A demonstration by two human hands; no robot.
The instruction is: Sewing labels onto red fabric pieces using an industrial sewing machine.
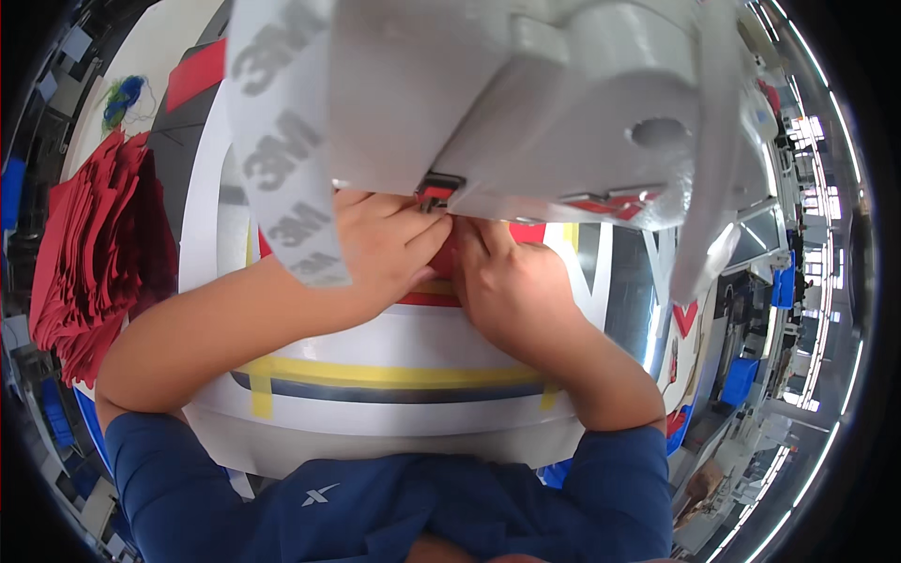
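A piece of red fabric (443,266) lies under the front of a large white machine head (582,103), which looks like a sewing machine. My left hand (389,239) bends over the fabric's left part, its fingers close together and partly under the machine's edge. Close against it, my right hand (516,281) is curled, its fingers pinched down on the same fabric. The machine head covers the fingertips of both hands, and any needle or presser foot is hidden.
A thick stack of dark red fabric pieces (99,249) sits at the left, with tangled blue and green thread (127,98) beyond it. Yellow tape (394,375) crosses the white work surface (375,418) before me. A printed white strip (291,169) hangs off the machine.
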